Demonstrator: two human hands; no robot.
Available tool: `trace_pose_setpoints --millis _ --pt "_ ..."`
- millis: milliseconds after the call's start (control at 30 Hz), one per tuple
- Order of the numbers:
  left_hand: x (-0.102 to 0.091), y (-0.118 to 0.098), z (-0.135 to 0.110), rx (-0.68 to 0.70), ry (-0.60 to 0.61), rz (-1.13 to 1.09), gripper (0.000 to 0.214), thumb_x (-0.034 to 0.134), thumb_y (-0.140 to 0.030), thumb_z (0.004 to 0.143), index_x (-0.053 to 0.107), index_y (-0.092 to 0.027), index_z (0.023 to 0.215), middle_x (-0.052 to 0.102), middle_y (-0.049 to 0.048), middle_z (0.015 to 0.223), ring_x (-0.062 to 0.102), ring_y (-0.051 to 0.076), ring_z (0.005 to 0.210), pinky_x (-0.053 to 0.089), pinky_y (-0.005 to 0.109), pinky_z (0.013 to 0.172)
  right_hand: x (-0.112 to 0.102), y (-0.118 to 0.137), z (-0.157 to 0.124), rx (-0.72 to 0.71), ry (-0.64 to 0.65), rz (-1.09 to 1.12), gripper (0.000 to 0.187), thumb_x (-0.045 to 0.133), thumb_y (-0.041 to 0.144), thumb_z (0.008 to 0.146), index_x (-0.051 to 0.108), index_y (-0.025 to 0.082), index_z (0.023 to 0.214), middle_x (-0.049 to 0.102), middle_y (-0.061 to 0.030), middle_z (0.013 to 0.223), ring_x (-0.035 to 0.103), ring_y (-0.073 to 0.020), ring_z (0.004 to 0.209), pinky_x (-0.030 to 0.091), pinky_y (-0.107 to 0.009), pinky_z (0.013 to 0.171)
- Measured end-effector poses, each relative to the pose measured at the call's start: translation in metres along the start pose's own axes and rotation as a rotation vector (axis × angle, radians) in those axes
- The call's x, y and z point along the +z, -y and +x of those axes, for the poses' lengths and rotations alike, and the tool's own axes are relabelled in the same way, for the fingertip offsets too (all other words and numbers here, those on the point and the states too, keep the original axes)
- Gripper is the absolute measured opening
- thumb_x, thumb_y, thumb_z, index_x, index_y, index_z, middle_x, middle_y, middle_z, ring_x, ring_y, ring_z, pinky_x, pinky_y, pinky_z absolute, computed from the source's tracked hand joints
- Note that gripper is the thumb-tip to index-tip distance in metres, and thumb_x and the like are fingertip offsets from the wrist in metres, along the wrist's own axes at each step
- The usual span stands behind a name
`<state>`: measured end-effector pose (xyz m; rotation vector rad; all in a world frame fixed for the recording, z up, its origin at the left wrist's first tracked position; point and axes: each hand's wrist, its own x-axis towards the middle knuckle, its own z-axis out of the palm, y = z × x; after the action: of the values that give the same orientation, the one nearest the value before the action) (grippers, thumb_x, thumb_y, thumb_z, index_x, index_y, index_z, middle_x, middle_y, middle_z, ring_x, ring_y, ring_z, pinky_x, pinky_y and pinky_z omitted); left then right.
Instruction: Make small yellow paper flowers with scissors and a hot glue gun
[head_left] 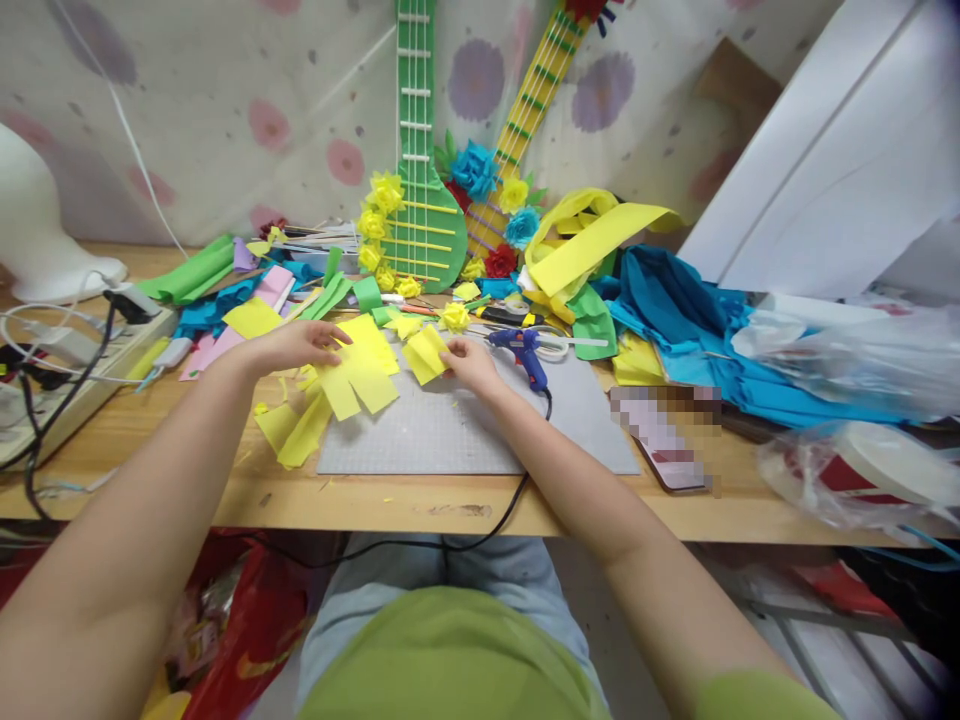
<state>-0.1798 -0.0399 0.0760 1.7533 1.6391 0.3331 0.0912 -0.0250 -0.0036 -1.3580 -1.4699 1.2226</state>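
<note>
My right hand [471, 365] pinches the edge of a small yellow crepe paper piece [425, 354] above the grey cutting mat [420, 440]. To its left, my left hand [304, 345] has loosely curved fingers, slightly apart, at the edge of several slit yellow paper sheets [352, 380]; whether it touches them is hard to tell. More yellow paper strips [294, 432] lie crumpled at the mat's left side. A blue glue gun [525, 355] rests just right of my right hand. Behind it sits a finished yellow paper flower [454, 317].
A green paper-covered lute-like instrument [427, 230] and a yellow one [517, 120] lean on the back wall. Blue crepe paper [675, 310] and a phone [664, 440] lie right, near a bagged tape roll [862, 470]. A power strip [90, 380] stands left. The glue gun's cord crosses the table edge.
</note>
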Motion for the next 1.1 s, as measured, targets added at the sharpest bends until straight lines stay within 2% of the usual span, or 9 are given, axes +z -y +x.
trace_pose_setpoints --millis 133,233,367,467,567,733,833,933,1100 --pt "-0.010 0.012 -0.006 -0.012 0.003 0.030 0.055 0.070 -0.041 0.048 0.065 -0.021 0.099 0.067 0.0055 0.092 0.060 0.023 0.082 0.046 0.027 0.067 -0.007 -0.004 -0.003 0.057 -0.015 0.043 0.006 0.052 0.015 0.074 0.051 0.020 0.077 0.060 0.0020 0.073 0.057 -0.0090 0.055 0.050 -0.024 0.057" --pt "-0.010 0.012 -0.007 -0.024 -0.025 0.023 0.051 0.070 -0.040 0.049 0.066 -0.020 0.096 0.067 0.0050 0.088 0.060 0.023 0.083 0.046 0.028 0.068 -0.009 -0.008 -0.005 0.048 -0.072 -0.098 0.009 0.051 0.018 0.075 0.052 0.021 0.084 0.062 0.0008 0.075 0.059 -0.0123 0.058 0.050 -0.028 0.060" --pt "-0.005 0.005 -0.005 -0.043 -0.078 -0.004 0.038 0.069 -0.037 0.051 0.067 -0.020 0.084 0.067 0.0031 0.084 0.061 0.022 0.081 0.046 0.028 0.070 -0.011 -0.010 -0.011 -0.130 -0.192 -0.483 0.015 0.050 0.019 0.077 0.057 0.018 0.090 0.065 -0.0065 0.088 0.061 -0.0213 0.085 0.047 -0.037 0.079" --pt "0.001 -0.006 -0.002 -0.002 -0.056 -0.075 0.033 0.069 -0.036 0.052 0.066 -0.021 0.081 0.067 0.0026 0.082 0.061 0.021 0.080 0.047 0.029 0.070 -0.009 -0.001 -0.018 -0.311 -0.253 -0.584 0.033 0.058 0.024 0.074 0.055 0.014 0.105 0.059 -0.0148 0.113 0.049 -0.0275 0.111 0.038 -0.043 0.095" --pt "0.010 -0.021 0.004 0.063 -0.015 -0.168 0.032 0.070 -0.035 0.053 0.066 -0.020 0.081 0.066 0.0032 0.083 0.061 0.020 0.081 0.047 0.029 0.070 0.000 0.012 -0.023 -0.340 -0.120 -0.374 0.045 0.063 0.033 0.072 0.052 0.014 0.111 0.055 -0.0141 0.120 0.048 -0.0250 0.114 0.038 -0.039 0.097" --pt "0.034 -0.045 0.021 0.214 0.030 -0.245 0.037 0.072 -0.033 0.053 0.066 -0.019 0.087 0.066 0.0034 0.083 0.061 0.019 0.080 0.047 0.029 0.070 0.015 0.018 -0.019 -0.058 0.347 0.149 0.029 0.063 0.038 0.073 0.059 0.018 0.094 0.066 -0.0056 0.096 0.061 -0.0170 0.087 0.049 -0.029 0.072" --pt "0.049 -0.049 0.030 0.270 0.037 -0.266 0.047 0.073 -0.030 0.053 0.065 -0.019 0.097 0.067 0.0040 0.085 0.061 0.019 0.080 0.048 0.031 0.071 0.006 0.008 -0.014 0.001 0.287 0.224 0.020 0.068 0.031 0.067 0.060 0.017 0.079 0.067 -0.0032 0.083 0.061 -0.0154 0.076 0.049 -0.028 0.070" --pt "0.062 -0.047 0.035 0.241 0.090 -0.315 0.058 0.074 -0.026 0.052 0.061 -0.017 0.108 0.068 0.0060 0.083 0.063 0.020 0.076 0.048 0.033 0.071 -0.014 -0.001 -0.013 -0.030 0.180 0.311 0.025 0.069 0.033 0.064 0.061 0.017 0.082 0.067 -0.0022 0.085 0.061 -0.0149 0.075 0.049 -0.029 0.071" --pt "0.082 -0.051 0.041 0.255 0.155 -0.307 0.061 0.071 -0.022 0.054 0.058 -0.016 0.114 0.069 0.0057 0.083 0.065 0.019 0.070 0.050 0.031 0.067 -0.036 -0.004 -0.022 0.069 0.365 0.510 0.036 0.072 0.036 0.060 0.062 0.019 0.091 0.068 -0.0042 0.090 0.063 -0.0157 0.078 0.049 -0.029 0.071"
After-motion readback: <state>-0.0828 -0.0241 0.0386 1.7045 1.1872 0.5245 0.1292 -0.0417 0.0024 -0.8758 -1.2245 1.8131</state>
